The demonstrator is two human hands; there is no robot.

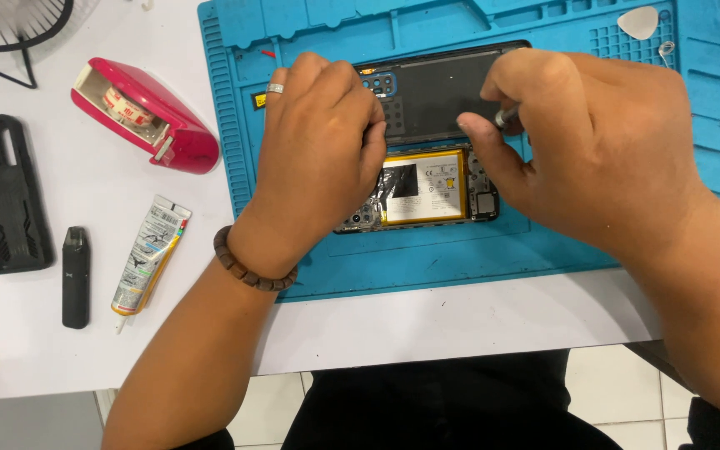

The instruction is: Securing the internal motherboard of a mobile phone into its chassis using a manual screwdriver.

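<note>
Opened phone (427,187) lengthwise left-right (back cover (443,87) raised), both hands' fingers (481,137) clamped on it

blue mat (460,258) with grid squares | black phone back cover (443,87) | yellow-edged white battery (423,185) | pink-red tape holder (147,117) | black ribbed case (3,196) | white table (85,350) | brown bead bracelet (247,271) | silver ring (275,87)

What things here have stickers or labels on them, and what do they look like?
Battery label: inside the open phone on the blue mat, between both hands; rectangular, white with a black patch, yellow edge.
Glue tube: on the white table, left of the mat; long, white and yellow, printed.
Small yellow sticker: at the mat's left side.
</note>
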